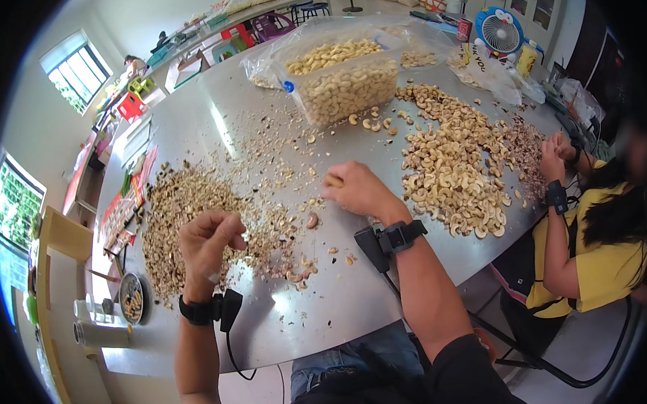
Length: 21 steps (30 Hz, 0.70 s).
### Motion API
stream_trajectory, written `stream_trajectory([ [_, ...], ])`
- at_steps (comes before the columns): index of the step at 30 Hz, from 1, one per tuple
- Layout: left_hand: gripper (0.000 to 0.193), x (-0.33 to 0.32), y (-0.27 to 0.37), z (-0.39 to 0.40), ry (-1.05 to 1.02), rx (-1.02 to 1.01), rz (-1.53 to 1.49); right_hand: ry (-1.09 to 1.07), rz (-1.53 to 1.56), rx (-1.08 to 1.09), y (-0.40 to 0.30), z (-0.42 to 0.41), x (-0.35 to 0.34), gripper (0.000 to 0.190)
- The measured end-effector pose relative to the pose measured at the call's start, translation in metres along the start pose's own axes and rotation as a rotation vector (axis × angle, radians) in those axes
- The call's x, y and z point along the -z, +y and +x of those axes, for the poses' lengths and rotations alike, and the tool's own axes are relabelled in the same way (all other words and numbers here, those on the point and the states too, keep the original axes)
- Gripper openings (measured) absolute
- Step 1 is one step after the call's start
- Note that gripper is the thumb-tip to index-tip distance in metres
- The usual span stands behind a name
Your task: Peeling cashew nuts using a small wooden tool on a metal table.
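Observation:
My right hand [365,192] is over the middle of the metal table [359,302], its fingers closed on a small tan piece that looks like a cashew nut [333,181]. To the left, my left hand [210,247] hovers at the edge of a wide heap of broken cashew bits and skins [187,207]. Its thumb and fingertips are drawn together; whether anything sits between them cannot be seen. A single reddish cashew [312,220] lies on the table between my hands. Right of my right hand spreads a pile of whole cashews [445,171].
A clear container of pale cashews [346,94] stands at the back. On the right a co-worker in yellow holds both hands [554,154] near a pile of reddish skins [526,147]. A metal bowl of cigarette butts [131,298] and a steel flask [101,335] are at the left edge.

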<state>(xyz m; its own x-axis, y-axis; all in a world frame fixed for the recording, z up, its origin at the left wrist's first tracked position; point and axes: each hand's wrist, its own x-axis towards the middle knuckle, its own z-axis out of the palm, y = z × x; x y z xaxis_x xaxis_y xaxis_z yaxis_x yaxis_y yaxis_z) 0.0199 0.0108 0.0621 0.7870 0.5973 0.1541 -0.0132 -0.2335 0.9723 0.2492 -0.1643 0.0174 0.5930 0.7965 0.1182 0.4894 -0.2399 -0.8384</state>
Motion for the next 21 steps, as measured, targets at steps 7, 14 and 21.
stream_trajectory([
  [7,0.012,0.014,-0.03,-0.028,-0.021,0.058,-0.067,-0.326,-0.3,0.022,-0.005,-0.005,-0.047,0.022],
  [14,0.025,-0.015,-0.026,-0.046,-0.432,-0.372,0.41,-0.005,-0.265,0.015,0.0,0.0,-0.05,0.028],
  [21,0.019,-0.031,-0.045,-0.046,-0.505,-0.374,0.698,-0.049,-0.219,-0.118,-0.012,0.003,-0.048,0.028],
])
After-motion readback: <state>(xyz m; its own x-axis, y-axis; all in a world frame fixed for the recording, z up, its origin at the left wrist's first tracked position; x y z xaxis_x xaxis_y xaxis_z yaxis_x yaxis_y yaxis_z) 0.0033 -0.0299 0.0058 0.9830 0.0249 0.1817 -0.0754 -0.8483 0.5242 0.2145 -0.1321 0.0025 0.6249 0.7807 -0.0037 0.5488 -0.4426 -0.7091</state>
